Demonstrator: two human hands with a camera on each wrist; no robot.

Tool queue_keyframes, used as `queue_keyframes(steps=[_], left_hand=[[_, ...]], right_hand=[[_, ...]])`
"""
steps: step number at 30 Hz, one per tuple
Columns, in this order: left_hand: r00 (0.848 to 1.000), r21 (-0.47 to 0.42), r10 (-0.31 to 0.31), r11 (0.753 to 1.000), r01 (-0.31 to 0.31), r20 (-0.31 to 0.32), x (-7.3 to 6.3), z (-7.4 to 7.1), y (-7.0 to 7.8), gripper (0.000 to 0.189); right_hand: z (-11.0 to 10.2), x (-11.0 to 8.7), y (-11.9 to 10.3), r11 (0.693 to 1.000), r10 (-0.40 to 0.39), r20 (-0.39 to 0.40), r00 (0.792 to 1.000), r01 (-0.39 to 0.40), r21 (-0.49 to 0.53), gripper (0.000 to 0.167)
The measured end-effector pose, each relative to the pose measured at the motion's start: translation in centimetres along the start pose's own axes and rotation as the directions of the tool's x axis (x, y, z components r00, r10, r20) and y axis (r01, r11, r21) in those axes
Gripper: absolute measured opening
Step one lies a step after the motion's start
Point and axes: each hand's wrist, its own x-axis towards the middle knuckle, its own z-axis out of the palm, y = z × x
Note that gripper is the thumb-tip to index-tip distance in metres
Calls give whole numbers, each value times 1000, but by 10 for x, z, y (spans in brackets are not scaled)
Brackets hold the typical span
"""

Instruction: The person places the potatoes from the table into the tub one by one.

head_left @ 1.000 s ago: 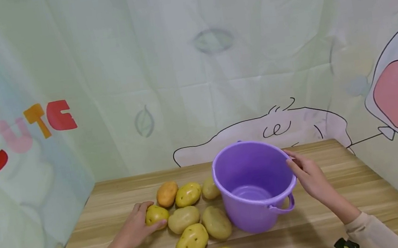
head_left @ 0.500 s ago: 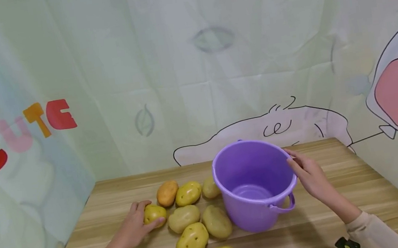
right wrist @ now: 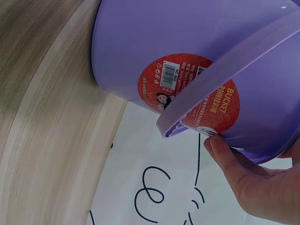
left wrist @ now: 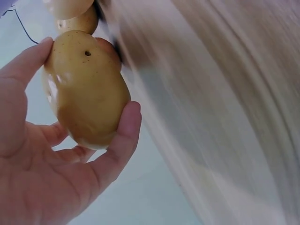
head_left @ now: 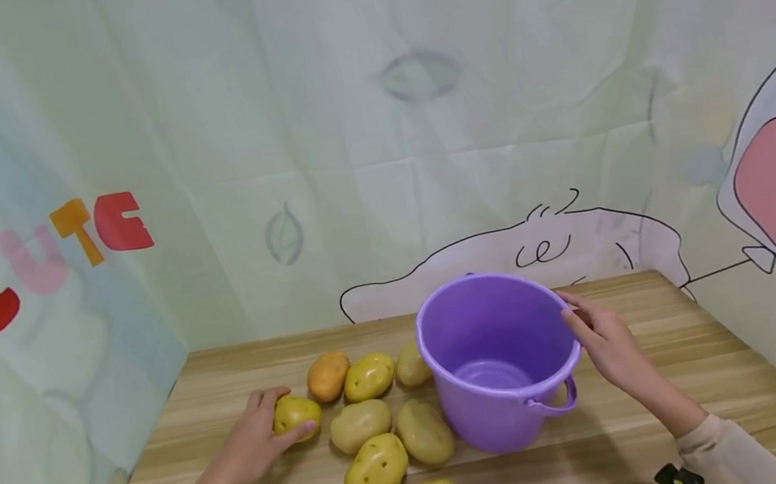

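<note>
Purple and glossy, the bucket [head_left: 492,420] is standing upright on the table [head_left: 700,352], its handle [right wrist: 229,70] drooping towards four o'clock and, seen from the right wrist, crossing a red label [right wrist: 220,105]. At the bucket's three o'clock the right hand [head_left: 606,342] is touching it by the rim; its fingers are lying fairly straight against the side, and I cannot tell whether the thumb is pinching. Well over at nine o'clock, the left hand [head_left: 259,437] is gripping a yellow potato [head_left: 296,416], thumb and fingers curling round it. Between one and two o'clock of that potato, an orange potato [head_left: 328,376] is lying near; a pale potato [head_left: 361,426] is sitting at three o'clock. Another, the dimpled potato [head_left: 376,471], is resting at the pale one's six o'clock. At the bucket's nine o'clock, a far potato [head_left: 412,365] is partly hiding behind it. Pale cloth [head_left: 315,137] is hanging beyond, at twelve o'clock.
</note>
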Motion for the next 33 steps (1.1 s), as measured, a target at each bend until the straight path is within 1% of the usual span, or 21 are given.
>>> queue_keyframes(steps=[5, 13, 16, 23, 26, 33], left_hand=[[1000, -5, 17, 1000, -17, -1, 1, -4, 4, 83], [996, 3, 85, 996, -85, -25, 3, -10, 15, 80], [995, 3, 96, 995, -96, -15, 3, -12, 20, 80], [995, 8, 100, 995, -100, 10, 3, -19, 32, 80], [993, 11, 114, 993, -114, 9, 3, -22, 38, 78], [986, 24, 168, 985, -168, -8, 4, -28, 47, 73]], right_hand=[[0, 0, 2, 1000, -1, 7, 1000, 1, 12, 43], [0, 1, 2, 1000, 15, 9, 1000, -16, 21, 44], [0, 1, 2, 1000, 17, 10, 1000, -18, 24, 44], [0, 1, 1, 999, 14, 18, 1000, -14, 37, 44], [-1, 1, 1, 999, 15, 20, 1000, -16, 38, 44], [-1, 0, 1, 999, 21, 23, 1000, -22, 29, 44]])
